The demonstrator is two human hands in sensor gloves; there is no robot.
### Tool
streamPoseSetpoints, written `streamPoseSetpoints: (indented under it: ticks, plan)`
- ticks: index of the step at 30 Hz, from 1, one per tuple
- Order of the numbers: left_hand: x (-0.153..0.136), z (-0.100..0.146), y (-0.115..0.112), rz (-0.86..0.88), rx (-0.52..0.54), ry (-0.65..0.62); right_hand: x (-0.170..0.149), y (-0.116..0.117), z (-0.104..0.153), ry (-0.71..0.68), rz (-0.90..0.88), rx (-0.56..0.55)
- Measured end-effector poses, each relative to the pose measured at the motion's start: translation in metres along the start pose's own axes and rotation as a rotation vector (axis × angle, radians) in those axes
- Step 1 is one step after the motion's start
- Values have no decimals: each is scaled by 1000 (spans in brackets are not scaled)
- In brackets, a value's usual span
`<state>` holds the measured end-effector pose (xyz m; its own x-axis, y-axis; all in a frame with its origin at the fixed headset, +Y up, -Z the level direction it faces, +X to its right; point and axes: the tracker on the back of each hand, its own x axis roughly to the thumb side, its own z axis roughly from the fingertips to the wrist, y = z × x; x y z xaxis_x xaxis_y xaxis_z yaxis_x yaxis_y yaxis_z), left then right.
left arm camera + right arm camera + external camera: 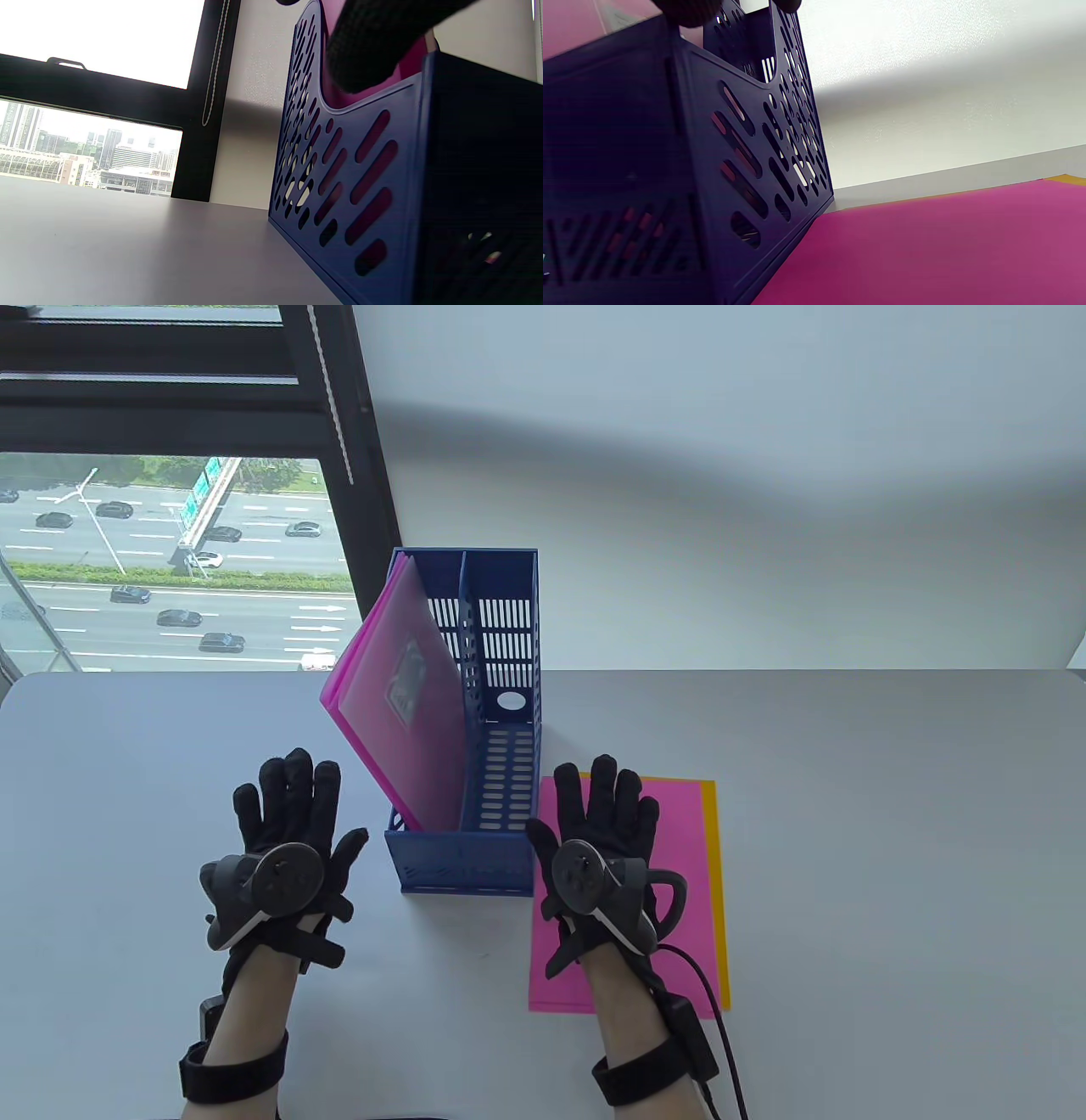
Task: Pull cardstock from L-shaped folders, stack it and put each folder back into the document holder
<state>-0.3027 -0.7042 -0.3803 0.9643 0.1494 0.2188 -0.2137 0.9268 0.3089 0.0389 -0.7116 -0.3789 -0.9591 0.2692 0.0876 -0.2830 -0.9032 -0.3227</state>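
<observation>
A blue slotted document holder (501, 729) stands at the table's middle. Pink L-shaped folders (399, 695) lean to the left in its left compartment; its right compartment holds nothing. To the holder's right a pink cardstock sheet (679, 865) lies on a yellow sheet (711, 848). My left hand (288, 814) lies flat on the table left of the holder, fingers spread and straight. My right hand (602, 814) rests flat on the pink sheet, fingers spread. The left wrist view shows the holder's side (339, 178) with pink behind its slots; the right wrist view shows the holder (721, 161) beside the pink sheet (925, 245).
The grey table (891, 857) runs to a white wall at the back. A dark-framed window (170, 517) stands at the back left. A cable (721, 1027) trails from my right wrist toward the front edge.
</observation>
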Motion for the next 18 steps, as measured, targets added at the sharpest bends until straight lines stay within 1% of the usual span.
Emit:
streamPoseSetpoints:
  ticks: [9, 18]
  plan:
    - [0, -1, -2, -12, 17, -2, -3, -3, -1, 8, -5, -12]
    - [-2, -1, 0, -4, 26, 9, -8, -3, -3, 32, -25, 2]
